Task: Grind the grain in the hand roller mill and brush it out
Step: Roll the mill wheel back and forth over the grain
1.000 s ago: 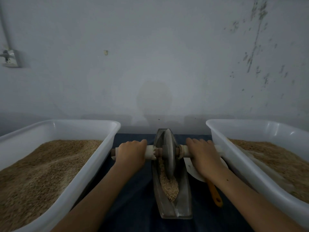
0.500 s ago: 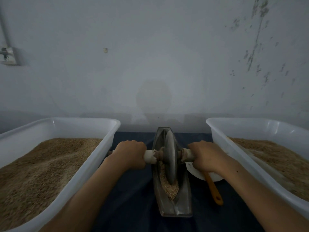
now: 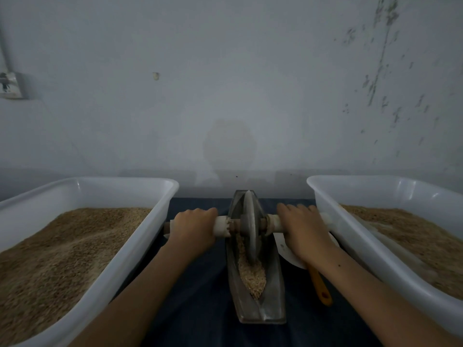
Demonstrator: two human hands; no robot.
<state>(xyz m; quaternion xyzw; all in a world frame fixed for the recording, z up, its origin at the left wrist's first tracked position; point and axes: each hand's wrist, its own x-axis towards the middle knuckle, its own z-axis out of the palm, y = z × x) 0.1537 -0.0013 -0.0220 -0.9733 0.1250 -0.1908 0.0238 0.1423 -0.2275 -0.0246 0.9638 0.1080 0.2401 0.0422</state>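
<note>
A metal boat-shaped trough lies lengthwise on the dark cloth between two tubs. A grey grinding wheel stands upright in it, toward its far half, on a pale axle handle. Crushed grain fills the trough's groove in front of the wheel. My left hand grips the axle left of the wheel. My right hand grips the axle on the right side.
White plastic tubs of grain stand at the left and at the right, close to both axle ends. A white scoop with an orange handle lies under my right wrist. The wall rises just behind the trough.
The wheel rolled toward me half a second ago, and now it has rolled away again toward the far end of the trough. Both hands stayed on the axle.
</note>
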